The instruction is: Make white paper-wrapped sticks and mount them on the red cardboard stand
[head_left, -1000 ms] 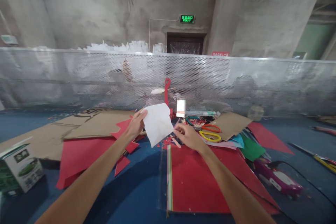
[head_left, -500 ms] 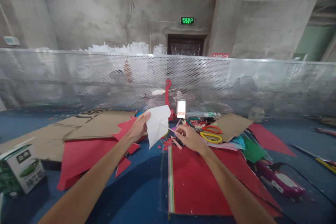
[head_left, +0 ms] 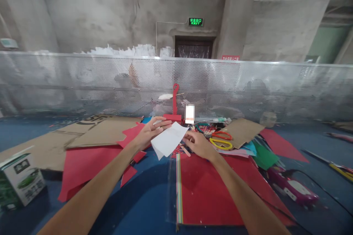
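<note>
A sheet of white paper (head_left: 169, 140) hangs tilted between my two hands above the blue table. My left hand (head_left: 150, 132) is at its upper left edge, fingers stretched out and slightly apart, not closed on the sheet. At the sheet's right corner, the fingers of my right hand (head_left: 197, 143) are pinched together. The thin pale stick seen in this pinch a moment ago is now mostly hidden by the paper and fingers. Just behind stands a red paper piece with a curled upright strip (head_left: 174, 99), a white paper shape on a thin stick attached to it.
A stack of coloured card with red on top (head_left: 209, 191) lies in front of my right arm. Scissors with yellow handles (head_left: 220, 144), cardboard (head_left: 96, 130), red card scraps (head_left: 91, 165), a purple glue-gun-like tool (head_left: 293, 187) and a green-white box (head_left: 22, 178) lie around. A perforated metal screen (head_left: 110, 80) stands behind.
The white paper has swung down and flatter toward my right hand. My left hand's fingers have let go of its edge and spread. My right hand has stayed nearly still.
</note>
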`<state>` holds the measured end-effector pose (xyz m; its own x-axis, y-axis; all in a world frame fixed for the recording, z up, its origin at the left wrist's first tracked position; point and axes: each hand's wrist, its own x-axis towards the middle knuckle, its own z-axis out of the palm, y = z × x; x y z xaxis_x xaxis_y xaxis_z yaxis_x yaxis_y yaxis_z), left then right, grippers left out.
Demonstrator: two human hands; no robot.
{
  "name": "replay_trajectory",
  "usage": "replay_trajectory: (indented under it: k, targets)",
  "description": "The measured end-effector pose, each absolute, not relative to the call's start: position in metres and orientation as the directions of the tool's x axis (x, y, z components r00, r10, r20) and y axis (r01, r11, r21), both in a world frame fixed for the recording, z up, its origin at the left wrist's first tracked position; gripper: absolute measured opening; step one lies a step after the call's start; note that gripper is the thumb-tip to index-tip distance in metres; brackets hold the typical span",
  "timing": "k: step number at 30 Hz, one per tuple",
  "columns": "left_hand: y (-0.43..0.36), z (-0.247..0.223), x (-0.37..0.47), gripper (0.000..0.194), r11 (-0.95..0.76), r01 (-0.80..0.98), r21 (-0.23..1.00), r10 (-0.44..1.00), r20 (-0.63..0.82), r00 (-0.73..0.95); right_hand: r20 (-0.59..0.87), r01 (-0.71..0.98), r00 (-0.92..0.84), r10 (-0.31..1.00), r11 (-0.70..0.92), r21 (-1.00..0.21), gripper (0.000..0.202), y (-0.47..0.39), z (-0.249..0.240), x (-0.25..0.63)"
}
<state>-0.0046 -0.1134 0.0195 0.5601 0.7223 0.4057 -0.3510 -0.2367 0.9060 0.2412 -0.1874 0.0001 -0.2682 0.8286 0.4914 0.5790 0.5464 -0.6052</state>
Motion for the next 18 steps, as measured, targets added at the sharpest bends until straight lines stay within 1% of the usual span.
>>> replay_trajectory:
  k: [4, 7, 10, 13, 16, 18]
  targets:
    - [-0.111, 0.013, -0.001, 0.035, -0.322, -0.176, 0.930, 0.716, 0.361, 0.598, 0.499, 0.560, -0.290, 0.817, 0.568, -0.604, 0.019, -0.191, 0.003, 0.239]
    - [-0.111, 0.008, 0.003, 0.031, -0.400, -0.056, 0.915, 0.725, 0.353, 0.591, 0.497, 0.547, -0.297, 0.815, 0.572, -0.611, 0.019, -0.192, 0.005, 0.238]
    - [-0.112, 0.003, 0.010, 0.028, -0.515, -0.012, 0.857, 0.712, 0.436, 0.551, 0.503, 0.535, -0.288, 0.815, 0.573, -0.621, 0.019, -0.193, 0.005, 0.236]
    - [-0.116, -0.002, 0.018, 0.028, -0.621, 0.034, 0.783, 0.678, 0.516, 0.523, 0.487, 0.502, -0.285, 0.826, 0.561, -0.658, 0.020, -0.195, 0.004, 0.233]
    - [-0.119, -0.005, 0.021, 0.027, -0.639, 0.080, 0.765, 0.680, 0.514, 0.523, 0.435, 0.462, -0.290, 0.853, 0.522, -0.717, 0.021, -0.195, 0.001, 0.232]
    - [-0.118, -0.006, 0.019, 0.029, -0.643, 0.104, 0.759, 0.670, 0.492, 0.556, 0.408, 0.450, -0.284, 0.867, 0.497, -0.742, 0.018, -0.196, 0.000, 0.232]
